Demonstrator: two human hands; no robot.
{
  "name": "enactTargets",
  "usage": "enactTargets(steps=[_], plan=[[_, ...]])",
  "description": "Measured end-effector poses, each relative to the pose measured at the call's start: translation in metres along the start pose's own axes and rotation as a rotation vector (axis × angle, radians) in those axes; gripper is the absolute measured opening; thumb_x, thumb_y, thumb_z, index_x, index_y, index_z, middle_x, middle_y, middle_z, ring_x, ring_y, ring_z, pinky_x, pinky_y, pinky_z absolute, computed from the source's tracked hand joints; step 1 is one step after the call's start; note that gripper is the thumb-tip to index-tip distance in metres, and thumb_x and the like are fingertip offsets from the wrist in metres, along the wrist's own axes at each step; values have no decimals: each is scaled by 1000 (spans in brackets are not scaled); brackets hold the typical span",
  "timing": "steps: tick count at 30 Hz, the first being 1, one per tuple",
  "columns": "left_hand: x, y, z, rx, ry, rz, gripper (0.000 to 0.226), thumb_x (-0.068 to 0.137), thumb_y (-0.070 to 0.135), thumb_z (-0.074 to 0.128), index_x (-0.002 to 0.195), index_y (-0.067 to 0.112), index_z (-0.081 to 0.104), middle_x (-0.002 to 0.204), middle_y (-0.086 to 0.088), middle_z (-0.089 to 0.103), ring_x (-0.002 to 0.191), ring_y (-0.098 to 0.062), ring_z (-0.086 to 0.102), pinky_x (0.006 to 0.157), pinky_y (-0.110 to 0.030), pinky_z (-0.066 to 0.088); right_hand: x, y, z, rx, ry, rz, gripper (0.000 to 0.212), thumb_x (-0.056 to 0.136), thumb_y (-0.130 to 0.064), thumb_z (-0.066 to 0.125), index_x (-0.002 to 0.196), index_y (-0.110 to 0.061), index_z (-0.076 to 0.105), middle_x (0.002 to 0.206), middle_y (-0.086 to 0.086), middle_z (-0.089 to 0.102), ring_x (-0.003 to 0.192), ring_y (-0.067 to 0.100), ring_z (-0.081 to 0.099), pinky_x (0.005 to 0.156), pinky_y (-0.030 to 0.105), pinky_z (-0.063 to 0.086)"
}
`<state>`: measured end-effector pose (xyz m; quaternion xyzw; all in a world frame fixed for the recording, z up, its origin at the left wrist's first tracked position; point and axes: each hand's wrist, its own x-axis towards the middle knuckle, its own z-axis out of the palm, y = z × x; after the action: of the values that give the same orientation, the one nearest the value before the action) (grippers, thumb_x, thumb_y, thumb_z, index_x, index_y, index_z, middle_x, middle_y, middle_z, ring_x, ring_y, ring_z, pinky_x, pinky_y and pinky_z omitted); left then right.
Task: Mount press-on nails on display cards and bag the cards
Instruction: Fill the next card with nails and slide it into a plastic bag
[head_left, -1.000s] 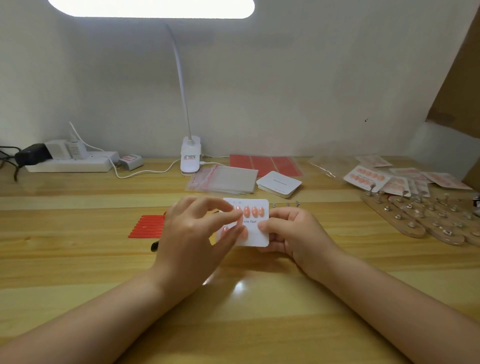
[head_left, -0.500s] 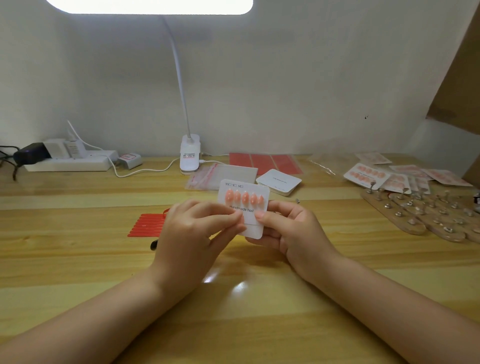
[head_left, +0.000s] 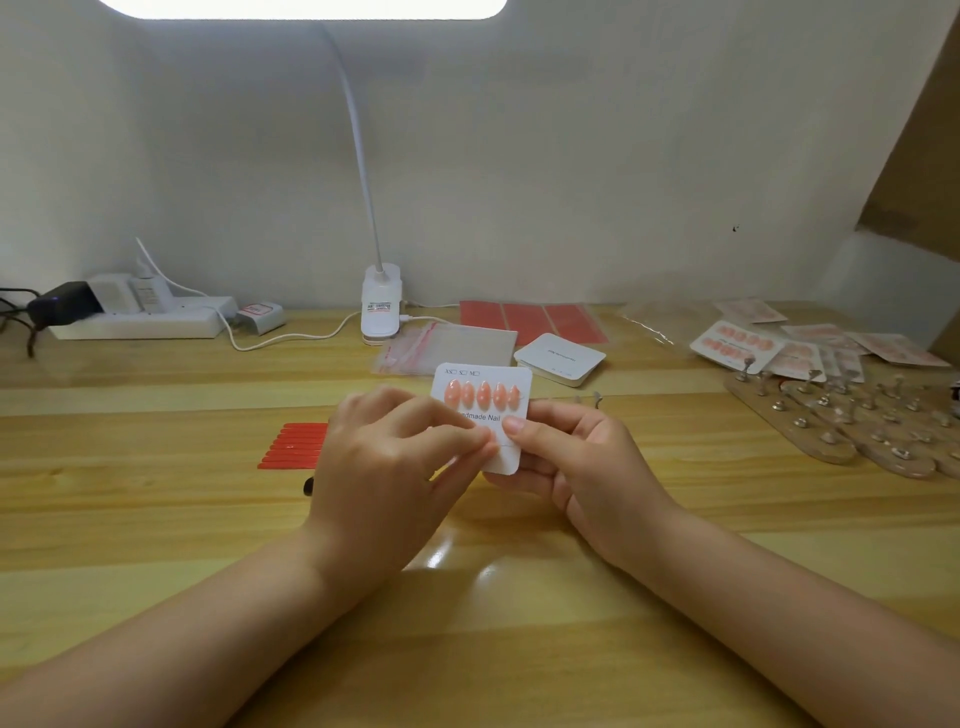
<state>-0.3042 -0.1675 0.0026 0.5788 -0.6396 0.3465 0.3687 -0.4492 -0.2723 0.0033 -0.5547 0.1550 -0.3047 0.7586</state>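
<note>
Two bare hands meet over the pale wooden tabletop, both pinching one card. At the far left a white power strip with plugs and a black adapter lies along the wall, a small white and red box just beside it. Nearer, a row of red strips lies flat, partly hidden by the left hand. That hand is curled, its thumb and fingertips closed on the lower left part of the white rounded display card. A white clip lamp stands behind, its thin neck rising to the lit head. In front of it lie clear plastic bags with a red seal strip, and behind those red adhesive sheets. The card is held tilted upright above the tabletop; it bears five peach press-on nails in a row, size boxes reading "XS", "S", "M" on top, and the partly covered words "ndmade Nail". The right hand grips the card's right edge, thumb on the front, fingers behind. A stack of blank white cards lies further back. At the far right are finished nail cards in bags and wooden boards with metal nail stands.
</note>
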Motion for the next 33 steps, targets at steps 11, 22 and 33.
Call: enactTargets(steps=[11, 22, 33], plan=[[-1, 1, -1, 72, -37, 68, 16, 89, 32, 65, 81, 25, 78, 83, 8, 70, 77, -26, 63, 70, -41, 45, -1, 0, -1, -12, 6, 2, 24, 89, -9, 62, 109, 1, 67, 105, 19, 72, 98, 31, 70, 81, 38, 58], [-1, 2, 2, -239, -64, -313, 38, 90, 30, 53, 123, 12, 60, 125, -2, 53, 118, -16, 49, 101, -31, 37, 4, -3, -3, 35, 104, 3, 15, 92, -7, 58, 101, -2, 70, 96, 17, 73, 84, 24, 72, 65, 29, 58], [0, -2, 1, -721, -185, -761, 8, 91, 22, 63, 92, 21, 71, 76, 11, 73, 68, 0, 67, 62, -8, 45, 4, -2, -2, 49, 33, 54, 28, 75, -17, 69, 100, -3, 69, 95, 15, 73, 80, 19, 71, 56, 23, 55]])
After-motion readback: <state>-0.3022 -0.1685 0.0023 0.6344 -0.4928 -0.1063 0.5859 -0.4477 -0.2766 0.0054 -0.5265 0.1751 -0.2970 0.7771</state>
